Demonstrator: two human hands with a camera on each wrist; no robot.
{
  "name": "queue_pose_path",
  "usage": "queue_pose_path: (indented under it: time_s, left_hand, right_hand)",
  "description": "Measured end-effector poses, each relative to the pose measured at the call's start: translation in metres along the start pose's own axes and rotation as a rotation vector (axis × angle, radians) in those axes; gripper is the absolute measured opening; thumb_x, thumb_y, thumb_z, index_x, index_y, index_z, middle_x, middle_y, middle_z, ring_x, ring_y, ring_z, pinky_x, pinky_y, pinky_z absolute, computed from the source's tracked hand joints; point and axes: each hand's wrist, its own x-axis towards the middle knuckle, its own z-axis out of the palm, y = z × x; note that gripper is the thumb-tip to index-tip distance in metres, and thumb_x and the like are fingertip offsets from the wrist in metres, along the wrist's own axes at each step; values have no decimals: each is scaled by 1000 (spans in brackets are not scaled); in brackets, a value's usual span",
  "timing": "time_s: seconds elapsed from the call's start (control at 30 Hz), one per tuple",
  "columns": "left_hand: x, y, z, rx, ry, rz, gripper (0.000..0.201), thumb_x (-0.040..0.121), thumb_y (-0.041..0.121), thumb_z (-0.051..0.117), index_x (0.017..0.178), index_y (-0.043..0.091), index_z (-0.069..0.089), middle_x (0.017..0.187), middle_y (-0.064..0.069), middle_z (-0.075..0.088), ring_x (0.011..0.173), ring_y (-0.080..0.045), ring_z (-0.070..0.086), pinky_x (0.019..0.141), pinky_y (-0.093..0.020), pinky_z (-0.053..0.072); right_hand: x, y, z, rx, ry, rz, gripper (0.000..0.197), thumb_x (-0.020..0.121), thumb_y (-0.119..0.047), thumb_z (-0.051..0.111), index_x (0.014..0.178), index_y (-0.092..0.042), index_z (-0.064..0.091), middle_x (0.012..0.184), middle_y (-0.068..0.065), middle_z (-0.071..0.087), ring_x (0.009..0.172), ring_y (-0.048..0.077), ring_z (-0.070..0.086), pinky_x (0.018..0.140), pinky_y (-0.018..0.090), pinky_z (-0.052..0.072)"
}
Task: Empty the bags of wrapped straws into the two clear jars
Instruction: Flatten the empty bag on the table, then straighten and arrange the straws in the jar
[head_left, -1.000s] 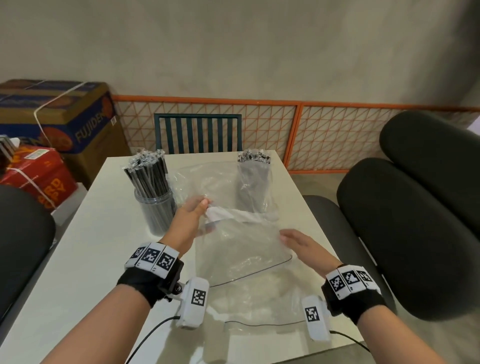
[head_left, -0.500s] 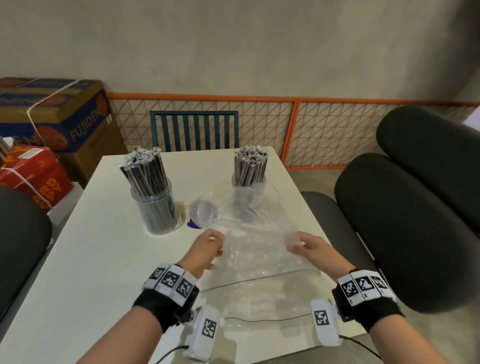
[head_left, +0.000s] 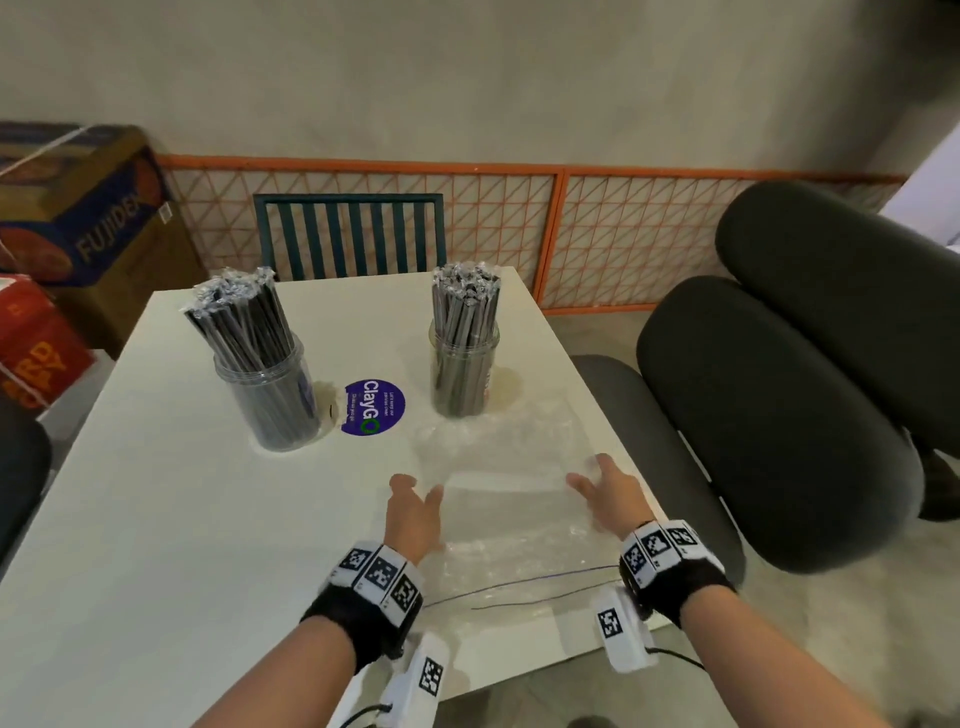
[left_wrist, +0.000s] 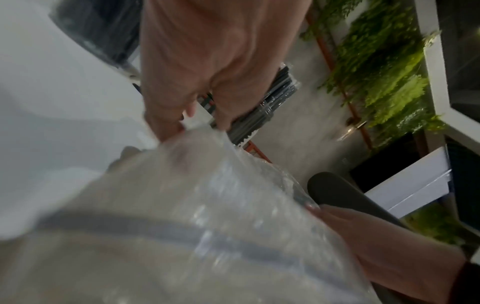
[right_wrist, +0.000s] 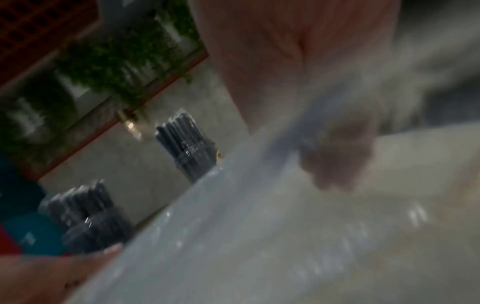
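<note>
Since the bag (head_left: 498, 467) dropped flat | left hand (head_left: 413, 514), right hand (head_left: 608, 493): fingers spread, no longer pinching.

Both jars are stuffed with dark wrapped straws, left jar (head_left: 267, 397) and right jar (head_left: 464, 374), standing apart on the white table (head_left: 156, 519) with a round purple sticker (head_left: 374, 407) between them. Empty clear bags (head_left: 511, 499) lie flat near the front edge. Left hand (head_left: 413, 514) and right hand (head_left: 608, 493) rest on the plastic, fingers spread.
</note>
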Motion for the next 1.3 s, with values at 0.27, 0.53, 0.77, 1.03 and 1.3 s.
queue_pose_path:
  time_s: [0.27,0.53,0.77,1.03,1.3]
  left_hand:
    - [4,22,-11,879,12,445,77,90,35,52,148,11,7,156,-17,0,144,-36,-4,116,-50,10]
    - [52,2,26,1339,-382,518,126,60,70,66,146,31,-18,153,-14,-29,140,-35,-27,106,-63,-15]
    - [74,-33,22,1275,-495,356,129,54,70,70,143,41,-18,150,-3,-37,138,-31,-32,103,-70,-10]
    - [63,25,5,1117,-460,445,97,73,60,63,148,36,6,153,-4,22,141,-29,11,108,-55,20]
    - [106,125,-72,569,-102,493,94,75,58,62,148,19,17,148,-12,28,138,-29,22,110,-52,26]
  right_hand:
    - [-12,-12,7,-483,0,-275,96,80,-57,58,149,-32,-3,158,5,-5,145,37,-2,108,63,23]
    - [41,-19,51,-651,-357,-248,124,56,-68,72,137,-53,-21,150,-8,-38,137,44,-30,97,82,12]
    - [51,-9,69,-670,-514,-205,118,60,-66,71,134,-59,-21,149,-12,-40,135,43,-34,96,83,10]
    - [64,-58,25,-681,-575,-252,82,77,-47,69,145,-29,28,157,3,19,143,30,20,115,46,22]
    - [89,-153,-54,-289,-81,-327,77,82,-40,66,140,-3,32,137,16,49,123,30,49,95,34,40]
